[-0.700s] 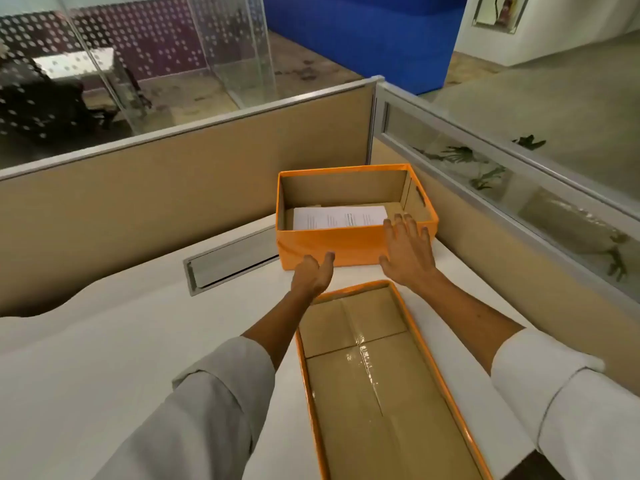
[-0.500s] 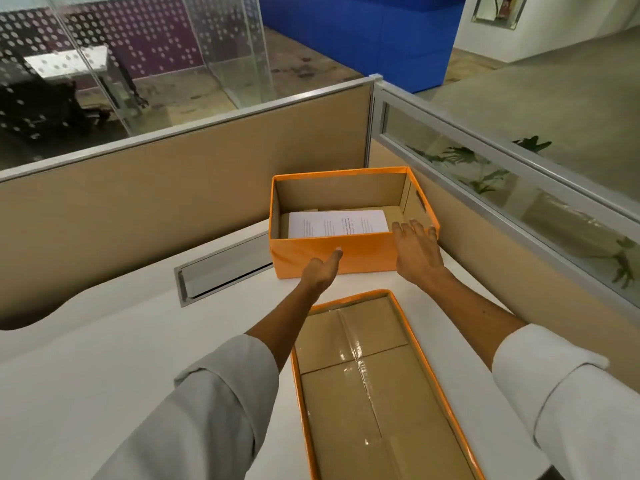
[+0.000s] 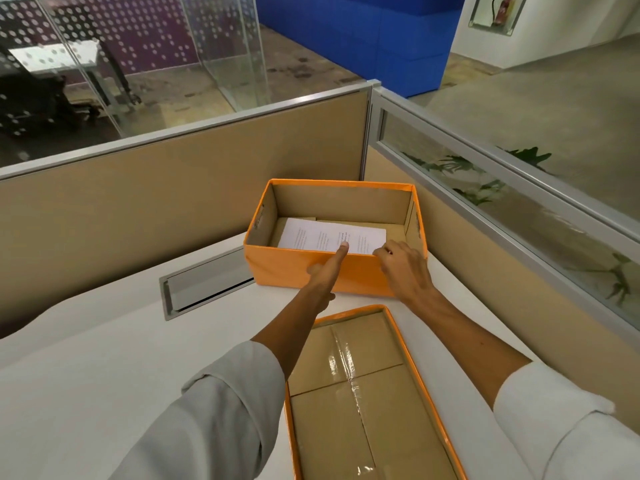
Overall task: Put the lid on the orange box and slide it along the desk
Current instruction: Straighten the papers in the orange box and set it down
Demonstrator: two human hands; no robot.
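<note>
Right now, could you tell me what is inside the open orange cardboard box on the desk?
Inside the open orange cardboard box lies a white printed sheet of paper on a brown cardboard floor. The near wall and both hands, left hand and right hand, hide the sheet's front edge and anything beneath it.

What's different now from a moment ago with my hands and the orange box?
Both hands have come up the open orange cardboard box's near wall: the left hand now points a finger over its rim, and the right hand curls onto the rim. Unchanged: white paper sheet inside, upturned orange-rimmed lid on the desk.
</note>
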